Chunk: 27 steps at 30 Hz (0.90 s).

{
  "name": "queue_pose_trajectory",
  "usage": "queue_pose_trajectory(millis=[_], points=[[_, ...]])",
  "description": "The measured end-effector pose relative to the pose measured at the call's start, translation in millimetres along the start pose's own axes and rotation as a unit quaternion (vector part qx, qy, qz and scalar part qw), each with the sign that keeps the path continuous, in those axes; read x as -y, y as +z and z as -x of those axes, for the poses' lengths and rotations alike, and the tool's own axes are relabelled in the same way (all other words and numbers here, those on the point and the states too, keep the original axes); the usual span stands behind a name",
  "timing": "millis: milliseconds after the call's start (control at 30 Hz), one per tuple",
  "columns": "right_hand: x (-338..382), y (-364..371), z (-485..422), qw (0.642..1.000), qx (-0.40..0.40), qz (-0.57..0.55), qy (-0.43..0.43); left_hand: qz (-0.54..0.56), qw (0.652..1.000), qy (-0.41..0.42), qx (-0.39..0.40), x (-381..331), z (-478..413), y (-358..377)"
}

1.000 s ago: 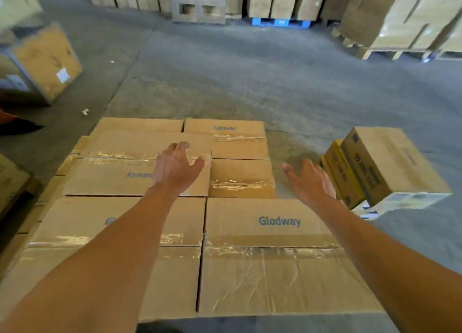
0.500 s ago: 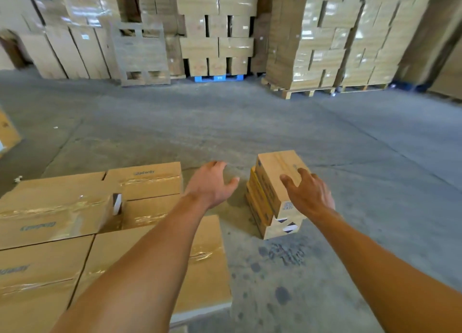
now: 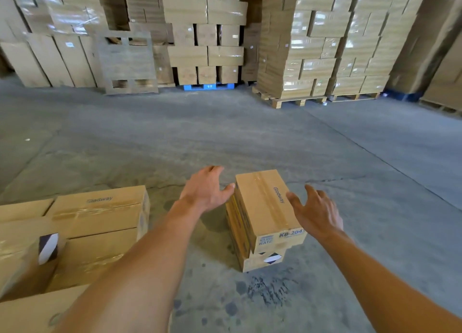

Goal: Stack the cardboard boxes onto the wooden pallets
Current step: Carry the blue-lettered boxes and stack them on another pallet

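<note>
Near left: a low layer of taped boxes (image 3: 100,215) is seen. To its right, apart from it, two small boxes are stacked on the concrete floor (image 3: 250,137), the top box (image 3: 262,207) lettered "Glodway". The left hand (image 3: 203,189) is held at that box's left edge, fingers spread wide, nothing gripped; thumb contact cannot be told. The right hand (image 3: 318,214) is held over its right side, fingers spread, empty. Far back: loaded wooden pallets (image 3: 298,100) are lined up.

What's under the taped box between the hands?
A second box, on the concrete floor. Only its front end and left edge show; the top box covers the rest.
</note>
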State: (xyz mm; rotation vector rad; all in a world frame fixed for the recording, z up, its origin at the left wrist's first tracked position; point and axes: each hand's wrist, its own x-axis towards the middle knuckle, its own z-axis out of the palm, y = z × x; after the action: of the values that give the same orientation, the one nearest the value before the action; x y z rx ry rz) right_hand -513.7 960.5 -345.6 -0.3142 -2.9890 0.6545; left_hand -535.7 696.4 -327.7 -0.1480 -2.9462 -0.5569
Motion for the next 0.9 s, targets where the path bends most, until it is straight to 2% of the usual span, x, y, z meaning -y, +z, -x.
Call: queue_pose_trajectory(millis=[300,533,833,900], points=[[-21,14,-157,0.999,0.022,-0.002,0.030,0.008,0.998,0.010,0.067,-38,-145,81],[-27,45,-287,0.998,0.021,-0.005,0.063,0.007,0.995,0.038,0.095,-40,-273,130],[16,101,-441,0.988,0.062,-0.062,0.127,0.017,0.990,0.025,0.137,14,-429,150],[27,117,-459,0.986,0.061,-0.067,0.142,-0.001,0.987,0.050,0.153,31,-457,157]])
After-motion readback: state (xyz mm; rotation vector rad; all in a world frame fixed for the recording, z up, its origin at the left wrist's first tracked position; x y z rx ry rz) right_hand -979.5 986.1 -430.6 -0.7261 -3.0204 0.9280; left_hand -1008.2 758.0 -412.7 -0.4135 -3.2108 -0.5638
